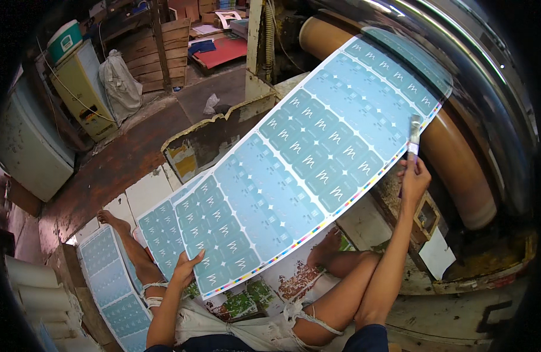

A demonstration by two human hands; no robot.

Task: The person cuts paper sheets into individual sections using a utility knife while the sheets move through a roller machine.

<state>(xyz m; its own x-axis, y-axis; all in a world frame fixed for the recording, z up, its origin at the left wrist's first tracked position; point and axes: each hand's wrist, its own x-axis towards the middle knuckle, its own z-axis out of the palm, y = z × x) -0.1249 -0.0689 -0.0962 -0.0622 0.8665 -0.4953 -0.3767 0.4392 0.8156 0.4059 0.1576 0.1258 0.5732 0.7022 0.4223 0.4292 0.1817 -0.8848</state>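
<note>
A long printed sheet (264, 190) in teal and pale blue slopes from my lap up to a shiny metal roller (487, 53), where its far end curves against the surface. Pinching the sheet's near edge at lower left is my left hand (187, 267). My right hand (415, 179) grips the handle of a flat brush (413, 132) with a pale metal band. The brush head lies over the sheet's right edge, close to the roller; whether it touches the paper I cannot tell.
Below the metal roller runs a brown roller (458, 170). More printed sheets (109, 276) lie at my left, beside my outstretched leg. A wooden frame (426, 217) stands under my right hand. Farther back are a worn cabinet (86, 88) and a red board (220, 51).
</note>
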